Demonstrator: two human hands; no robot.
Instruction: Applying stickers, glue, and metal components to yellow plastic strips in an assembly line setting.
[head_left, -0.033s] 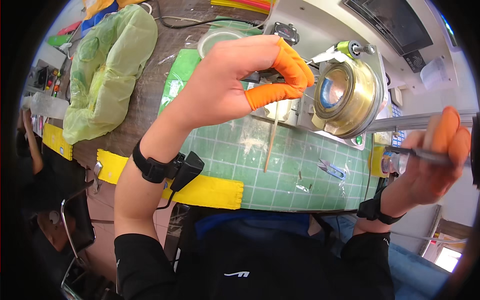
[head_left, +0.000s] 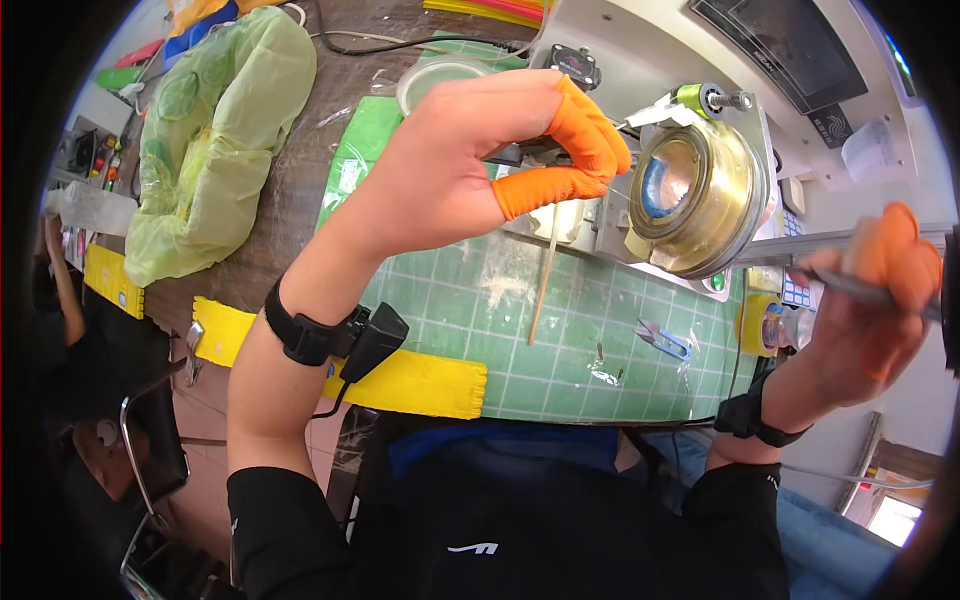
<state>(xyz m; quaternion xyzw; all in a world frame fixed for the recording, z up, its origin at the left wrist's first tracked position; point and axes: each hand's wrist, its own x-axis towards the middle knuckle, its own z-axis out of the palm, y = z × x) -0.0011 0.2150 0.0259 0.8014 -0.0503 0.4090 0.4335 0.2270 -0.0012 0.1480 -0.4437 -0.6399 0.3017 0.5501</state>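
Note:
With orange finger covers on, my left hand (head_left: 475, 165) is closed in a pinch just left of a round, gold-coloured spool-like drum (head_left: 735, 200). Whatever lies between the fingertips is too small to make out. The drum's face has a blue and copper-coloured centre. At the far right, my right hand (head_left: 870, 320), also with orange finger covers, is wrapped round a dark, slim bar-shaped thing (head_left: 852, 287). Motion blurs that hand, so the bar's kind does not show. Below the left fingers lies a thin wooden stick (head_left: 542, 290) on the green cutting mat (head_left: 450, 290).
Blue-handled thread snips (head_left: 667, 341) lie on the mat. A white machine with a dark screen (head_left: 780, 50) stands behind the drum. At left sits a basket lined with yellow-green plastic (head_left: 270, 90). Yellow strips (head_left: 430, 383) run along the front edge. A yellow-labelled bottle (head_left: 762, 325) stands at right.
My right hand and the dark bar have shifted slightly. My left hand holds nearly the same place and pinch.

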